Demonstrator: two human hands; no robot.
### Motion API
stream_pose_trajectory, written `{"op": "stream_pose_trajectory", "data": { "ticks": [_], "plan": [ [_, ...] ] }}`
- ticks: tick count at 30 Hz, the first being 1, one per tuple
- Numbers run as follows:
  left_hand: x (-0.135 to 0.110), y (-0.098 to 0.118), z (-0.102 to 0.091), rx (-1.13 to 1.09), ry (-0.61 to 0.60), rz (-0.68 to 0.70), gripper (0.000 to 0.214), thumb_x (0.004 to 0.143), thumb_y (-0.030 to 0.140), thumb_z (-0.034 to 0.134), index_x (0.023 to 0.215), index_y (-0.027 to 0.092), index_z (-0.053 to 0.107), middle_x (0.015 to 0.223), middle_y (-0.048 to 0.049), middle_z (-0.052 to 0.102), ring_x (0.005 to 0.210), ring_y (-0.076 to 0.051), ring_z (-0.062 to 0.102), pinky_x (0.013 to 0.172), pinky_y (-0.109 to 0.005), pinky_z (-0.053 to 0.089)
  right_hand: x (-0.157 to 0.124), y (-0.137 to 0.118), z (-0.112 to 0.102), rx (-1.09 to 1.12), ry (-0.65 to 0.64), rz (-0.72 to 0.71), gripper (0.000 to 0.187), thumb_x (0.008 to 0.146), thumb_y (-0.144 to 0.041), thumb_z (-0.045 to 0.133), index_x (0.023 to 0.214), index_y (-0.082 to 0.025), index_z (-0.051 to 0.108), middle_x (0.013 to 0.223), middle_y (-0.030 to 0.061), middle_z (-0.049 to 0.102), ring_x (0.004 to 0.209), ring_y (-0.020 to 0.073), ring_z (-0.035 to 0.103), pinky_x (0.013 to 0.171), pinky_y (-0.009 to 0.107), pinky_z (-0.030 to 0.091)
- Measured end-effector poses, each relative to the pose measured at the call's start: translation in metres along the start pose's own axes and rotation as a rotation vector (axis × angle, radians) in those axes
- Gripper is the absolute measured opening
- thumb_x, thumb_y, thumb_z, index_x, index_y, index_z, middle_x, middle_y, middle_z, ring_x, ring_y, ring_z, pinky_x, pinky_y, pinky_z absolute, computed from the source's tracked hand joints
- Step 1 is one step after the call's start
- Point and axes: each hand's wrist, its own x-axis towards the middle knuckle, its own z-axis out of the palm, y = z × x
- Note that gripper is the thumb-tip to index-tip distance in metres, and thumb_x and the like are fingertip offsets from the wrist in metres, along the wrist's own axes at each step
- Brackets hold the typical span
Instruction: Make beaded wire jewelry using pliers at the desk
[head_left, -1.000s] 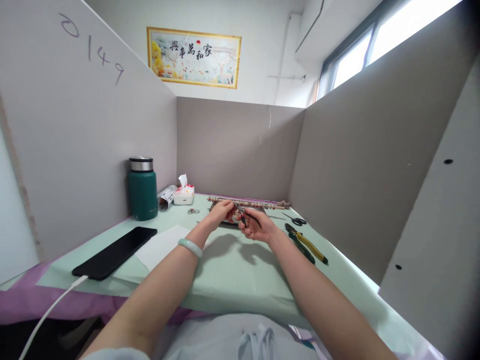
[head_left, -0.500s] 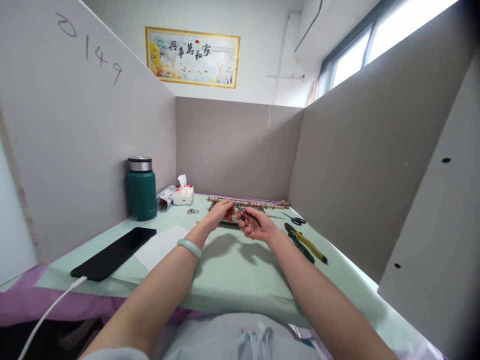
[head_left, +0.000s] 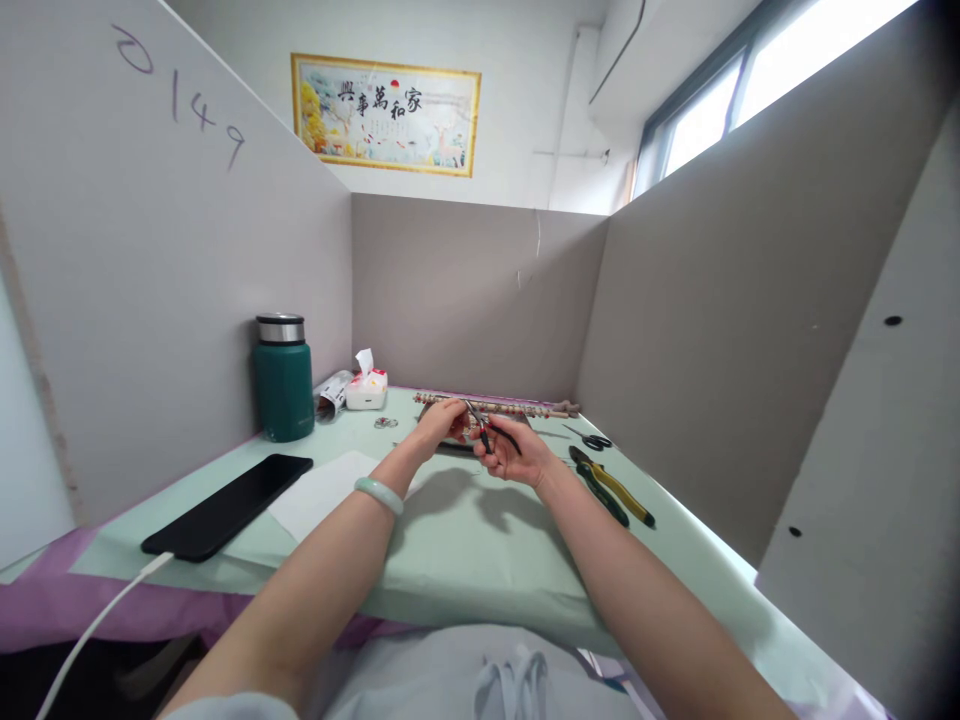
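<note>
My right hand (head_left: 514, 452) is closed around the dark handles of small pliers (head_left: 504, 436), whose metal jaws point up and left toward my other hand. My left hand (head_left: 444, 424), with a pale green bangle (head_left: 379, 494) at its wrist, has its fingers pinched together at the jaws. Whatever sits between those fingers is too small to make out. Just behind both hands lies a rod strung with small beads (head_left: 525, 409). Under them is a dark tray (head_left: 457, 449), mostly hidden by the hands.
On the right lie large yellow-and-green cutters (head_left: 611, 488) and black-handled scissors (head_left: 592, 438). To the left are a black phone (head_left: 229, 508) on a white cable, white paper (head_left: 315, 490), a green bottle (head_left: 283, 390), a tissue pack (head_left: 367, 392) and small rings (head_left: 385, 423). Grey partitions (head_left: 472, 290) enclose the table.
My right hand and the pliers have shifted very slightly. Everything else looks the same.
</note>
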Motion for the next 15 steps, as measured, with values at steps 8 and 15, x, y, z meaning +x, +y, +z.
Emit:
{"op": "stream_pose_trajectory", "data": {
  "ticks": [8,15],
  "plan": [
    [-0.0011,0.0000,-0.0001,0.018,0.013,-0.007,0.017,0.075,0.030,0.049,0.068,0.015,0.052,0.065,-0.0012,0.056,0.051,-0.009,0.048,0.051,-0.023,0.043,-0.0021,0.0003,0.0066,0.002,-0.031,-0.031,0.042,0.095,-0.042,0.026,0.100,-0.012,0.054,0.077,0.0094,0.066,0.061,0.0160,0.062,0.048,0.025,0.048],
    [-0.0037,0.0044,0.0014,0.057,0.043,-0.011,0.016,0.073,0.028,0.047,0.064,0.016,0.051,0.065,-0.0009,0.056,0.051,-0.008,0.045,0.050,-0.022,0.043,-0.0018,0.0000,0.0041,0.041,-0.027,-0.048,0.041,0.095,-0.041,0.026,0.101,-0.011,0.053,0.077,0.0095,0.066,0.061,0.0167,0.063,0.048,0.027,0.051]
  ]
}}
